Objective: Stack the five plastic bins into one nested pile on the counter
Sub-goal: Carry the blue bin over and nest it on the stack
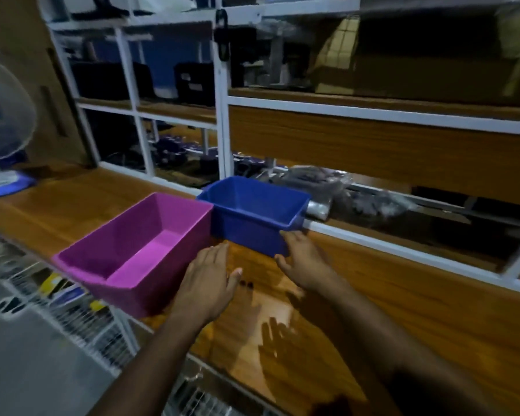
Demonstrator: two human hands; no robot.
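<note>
Two empty plastic bins stand side by side on the wooden counter [373, 295]. The magenta bin [138, 250] is on the left, near the counter's front edge. The blue bin [252, 214] sits behind it to the right, touching its far corner. My left hand [210, 280] hovers flat and open above the counter, beside the magenta bin's right wall. My right hand [303, 259] is open, its fingertips touching the blue bin's near right corner. No other bins are in view.
A white-framed glass cabinet [222, 115] rises behind the bins, with dark items on its shelves. Plastic bags of parts [327, 187] lie right of the blue bin. A fan [3, 130] stands at the far left. Wire racks [81, 319] hang below the counter.
</note>
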